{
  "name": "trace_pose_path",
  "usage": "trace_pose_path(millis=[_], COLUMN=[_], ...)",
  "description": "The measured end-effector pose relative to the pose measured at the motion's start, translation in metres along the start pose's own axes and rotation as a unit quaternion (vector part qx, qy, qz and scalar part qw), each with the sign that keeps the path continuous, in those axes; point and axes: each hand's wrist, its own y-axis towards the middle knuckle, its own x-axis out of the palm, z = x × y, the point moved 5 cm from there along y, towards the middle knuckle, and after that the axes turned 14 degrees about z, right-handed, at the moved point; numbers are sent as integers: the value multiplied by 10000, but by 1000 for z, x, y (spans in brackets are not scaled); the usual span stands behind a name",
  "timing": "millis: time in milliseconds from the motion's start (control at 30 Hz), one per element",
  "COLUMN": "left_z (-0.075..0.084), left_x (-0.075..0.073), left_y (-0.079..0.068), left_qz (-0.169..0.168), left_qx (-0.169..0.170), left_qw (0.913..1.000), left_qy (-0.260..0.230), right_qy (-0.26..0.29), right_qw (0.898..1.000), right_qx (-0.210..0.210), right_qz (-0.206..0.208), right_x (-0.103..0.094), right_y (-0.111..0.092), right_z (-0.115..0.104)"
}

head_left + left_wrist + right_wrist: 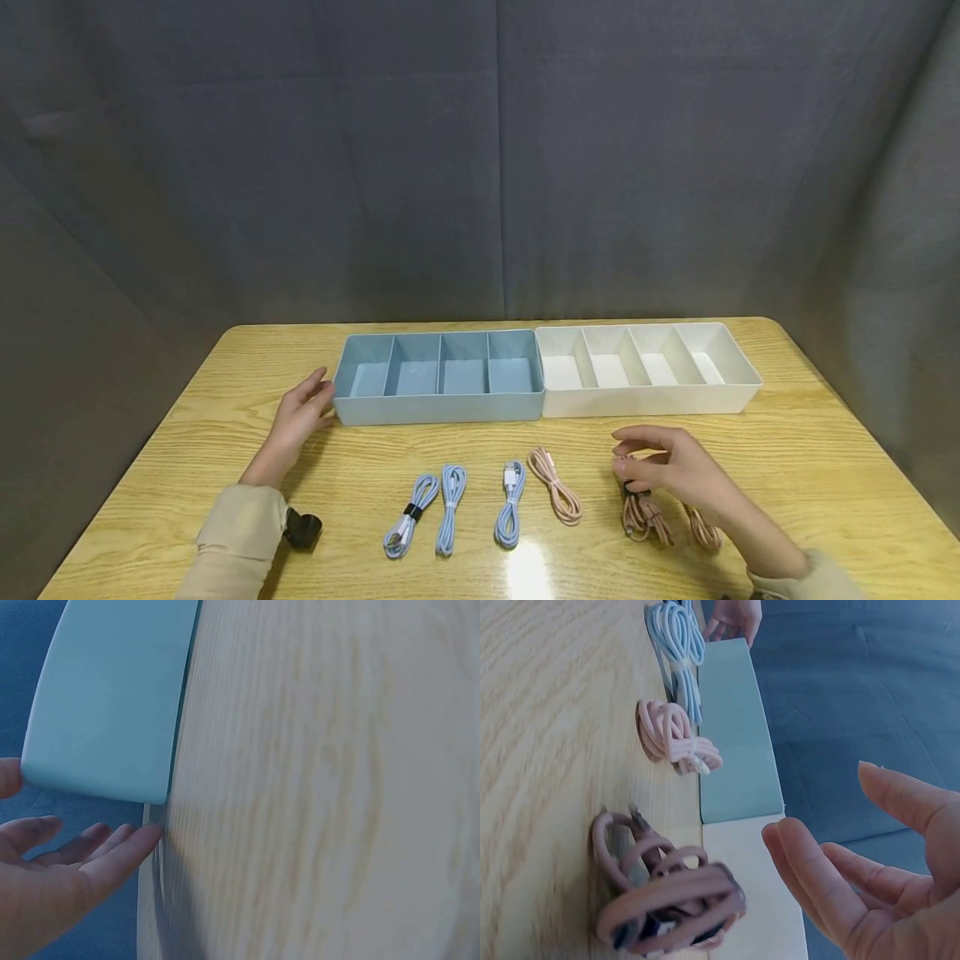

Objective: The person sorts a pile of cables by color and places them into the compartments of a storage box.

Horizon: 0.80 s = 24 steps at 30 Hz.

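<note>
Blue, the four-part tray (438, 409) lies along the far edge of the surface (187, 433); my left hand (296, 418), fingers loose and grasping nothing, is at its left end. A white tray (645, 402) adjoins it, toward the far right corner. My right hand (675, 468), likewise released, hovers above a brownish-pink cable (639, 518) toward the right edge, another cable (702, 529) beside it. Three blue cables (451, 510) and a paler pink one (556, 485) lie well in from both side edges.
</note>
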Motion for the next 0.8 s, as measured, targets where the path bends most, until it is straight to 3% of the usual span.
trace_pose_path(millis=[167, 800], left_z=[2, 1], left_x=[2, 5], left_y=[0, 0], left_qz=[-67, -251], left_qx=[37, 205], left_qw=[9999, 9994], left_qy=[-87, -110], right_qy=[-31, -35], right_qw=[9998, 9990], right_qx=[155, 88], right_qz=[-102, -437], right_x=[10, 41], right_y=[2, 8], right_z=[4, 13])
